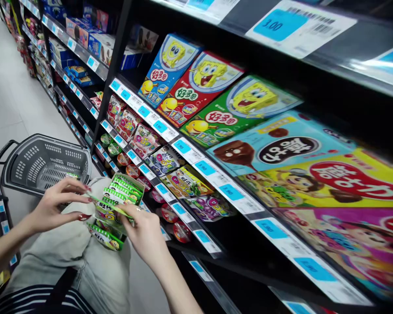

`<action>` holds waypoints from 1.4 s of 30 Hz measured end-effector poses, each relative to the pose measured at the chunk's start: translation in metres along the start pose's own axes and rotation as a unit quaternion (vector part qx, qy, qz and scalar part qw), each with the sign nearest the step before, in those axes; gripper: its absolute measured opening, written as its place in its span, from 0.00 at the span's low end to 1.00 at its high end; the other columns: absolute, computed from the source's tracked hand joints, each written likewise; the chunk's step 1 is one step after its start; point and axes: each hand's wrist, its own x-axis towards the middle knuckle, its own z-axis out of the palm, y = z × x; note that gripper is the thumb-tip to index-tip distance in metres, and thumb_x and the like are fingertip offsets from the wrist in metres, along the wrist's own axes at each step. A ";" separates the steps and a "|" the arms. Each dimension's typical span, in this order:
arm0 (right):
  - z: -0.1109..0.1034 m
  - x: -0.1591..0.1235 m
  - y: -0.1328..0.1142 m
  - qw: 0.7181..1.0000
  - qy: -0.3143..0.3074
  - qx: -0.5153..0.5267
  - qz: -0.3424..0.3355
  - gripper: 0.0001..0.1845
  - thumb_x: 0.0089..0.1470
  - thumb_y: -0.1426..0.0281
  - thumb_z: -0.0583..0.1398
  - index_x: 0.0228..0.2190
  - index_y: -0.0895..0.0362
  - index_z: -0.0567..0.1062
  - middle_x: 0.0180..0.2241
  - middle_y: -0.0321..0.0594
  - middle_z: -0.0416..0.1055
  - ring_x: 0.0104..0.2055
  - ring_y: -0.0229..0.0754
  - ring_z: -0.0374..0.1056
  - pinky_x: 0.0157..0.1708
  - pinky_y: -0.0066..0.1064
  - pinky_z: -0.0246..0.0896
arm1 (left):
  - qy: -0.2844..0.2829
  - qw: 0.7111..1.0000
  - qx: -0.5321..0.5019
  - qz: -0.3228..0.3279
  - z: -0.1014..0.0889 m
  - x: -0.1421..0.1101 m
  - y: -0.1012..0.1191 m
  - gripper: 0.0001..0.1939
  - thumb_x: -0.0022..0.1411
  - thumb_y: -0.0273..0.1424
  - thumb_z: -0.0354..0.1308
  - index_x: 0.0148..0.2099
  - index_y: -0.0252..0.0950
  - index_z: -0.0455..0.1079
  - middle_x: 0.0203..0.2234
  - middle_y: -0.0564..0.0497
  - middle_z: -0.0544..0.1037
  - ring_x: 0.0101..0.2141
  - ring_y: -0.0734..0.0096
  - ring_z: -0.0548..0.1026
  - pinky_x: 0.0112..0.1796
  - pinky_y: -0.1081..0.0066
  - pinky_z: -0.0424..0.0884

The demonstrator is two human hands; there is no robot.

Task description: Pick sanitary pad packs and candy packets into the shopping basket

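Observation:
Both my hands work over a stack of green and white candy packets point(118, 198) resting on my knee. My left hand point(54, 205) pinches the left end of one thin green packet point(106, 206). My right hand point(144, 233) grips the right side of the stack, fingers curled round it. The packets fan out between the two hands, just in front of the lower store shelves.
A grey plastic shopping basket point(42, 163) stands on the floor to the left. Black shelves point(190, 152) with blue price tags hold cartoon snack boxes and candy bags on the right. The pale aisle floor point(9, 100) runs off to the upper left.

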 end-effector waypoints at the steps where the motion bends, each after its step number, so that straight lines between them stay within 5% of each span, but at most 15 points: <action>1: 0.008 -0.005 0.005 1.000 -0.018 -0.020 0.014 0.14 0.57 0.82 0.57 0.39 0.56 0.77 0.37 0.40 0.81 0.38 0.43 0.78 0.39 0.30 0.72 | 0.044 0.997 -0.024 -0.057 0.011 -0.017 -0.010 0.12 0.59 0.34 0.66 0.47 0.42 0.76 0.43 0.48 0.74 0.46 0.63 0.76 0.48 0.62 0.75; 4: 0.031 -0.021 0.017 0.996 -0.059 -0.057 0.035 0.13 0.54 0.83 0.58 0.38 0.58 0.76 0.34 0.41 0.80 0.34 0.44 0.78 0.35 0.30 0.72 | 0.070 0.975 -0.050 -0.203 0.048 -0.060 -0.034 0.26 0.50 0.37 0.72 0.50 0.40 0.71 0.46 0.46 0.72 0.46 0.60 0.74 0.47 0.60 0.75; 7: 0.042 -0.038 0.023 0.992 -0.093 -0.078 0.024 0.17 0.48 0.87 0.58 0.36 0.57 0.76 0.32 0.38 0.79 0.32 0.44 0.78 0.32 0.28 0.71 | -0.014 0.964 -0.072 -0.256 0.072 -0.083 -0.042 0.23 0.50 0.36 0.72 0.47 0.38 0.70 0.40 0.48 0.76 0.39 0.63 0.76 0.42 0.63 0.76; 11: 0.040 -0.056 0.021 0.989 -0.096 -0.116 -0.006 0.22 0.48 0.89 0.54 0.40 0.58 0.75 0.35 0.42 0.79 0.32 0.46 0.77 0.32 0.31 0.70 | -0.115 0.983 -0.074 -0.125 0.075 -0.090 -0.042 0.16 0.60 0.41 0.65 0.46 0.38 0.73 0.37 0.49 0.79 0.38 0.66 0.78 0.40 0.68 0.74; 15: 0.044 -0.069 0.015 0.973 -0.088 -0.171 -0.129 0.18 0.58 0.86 0.52 0.45 0.63 0.74 0.41 0.53 0.78 0.44 0.51 0.75 0.46 0.40 0.70 | -0.110 0.988 0.083 0.069 0.072 -0.096 -0.046 0.15 0.64 0.43 0.60 0.45 0.37 0.75 0.35 0.46 0.81 0.39 0.63 0.78 0.42 0.66 0.74; 19: 0.051 -0.070 0.018 0.962 -0.139 -0.186 -0.146 0.14 0.56 0.86 0.56 0.39 0.61 0.76 0.36 0.49 0.78 0.37 0.50 0.76 0.38 0.38 0.72 | -0.099 0.977 0.150 0.114 0.079 -0.096 -0.049 0.10 0.68 0.34 0.56 0.36 0.37 0.75 0.28 0.49 0.81 0.32 0.67 0.79 0.32 0.71 0.72; 24: 0.033 -0.061 0.030 0.978 -0.157 -0.116 -0.068 0.15 0.54 0.86 0.59 0.37 0.57 0.76 0.33 0.37 0.79 0.34 0.41 0.77 0.33 0.27 0.71 | -0.090 0.992 0.067 0.059 0.085 -0.079 -0.051 0.12 0.70 0.35 0.54 0.38 0.38 0.76 0.29 0.50 0.83 0.32 0.69 0.79 0.34 0.71 0.73; 29: 0.017 -0.054 0.028 0.996 -0.093 -0.006 0.009 0.11 0.61 0.78 0.57 0.40 0.56 0.77 0.36 0.40 0.79 0.36 0.43 0.77 0.37 0.30 0.72 | -0.074 0.996 0.046 0.006 0.093 -0.064 -0.058 0.14 0.68 0.38 0.55 0.35 0.37 0.77 0.27 0.49 0.81 0.29 0.70 0.78 0.34 0.71 0.72; 36: 0.042 -0.034 0.009 0.957 -0.210 -0.195 -0.039 0.15 0.52 0.86 0.59 0.36 0.56 0.77 0.28 0.38 0.77 0.30 0.46 0.76 0.27 0.29 0.67 | -0.052 0.996 0.016 -0.072 0.107 -0.081 -0.058 0.16 0.65 0.44 0.57 0.35 0.37 0.77 0.27 0.48 0.79 0.30 0.66 0.76 0.33 0.69 0.72; 39: 0.042 -0.038 0.004 0.949 -0.213 -0.228 -0.039 0.13 0.51 0.85 0.60 0.33 0.56 0.76 0.27 0.39 0.77 0.29 0.48 0.76 0.26 0.31 0.67 | -0.040 0.991 -0.008 -0.125 0.098 -0.095 -0.057 0.20 0.58 0.49 0.63 0.41 0.37 0.76 0.35 0.46 0.80 0.38 0.61 0.77 0.40 0.65 0.74; 42: 0.031 -0.051 0.006 0.974 -0.176 -0.143 -0.025 0.12 0.56 0.77 0.59 0.41 0.53 0.75 0.32 0.39 0.79 0.32 0.50 0.77 0.30 0.35 0.72 | -0.020 0.976 -0.030 -0.217 0.069 -0.106 -0.076 0.29 0.50 0.56 0.64 0.43 0.37 0.73 0.39 0.45 0.79 0.40 0.59 0.77 0.43 0.63 0.74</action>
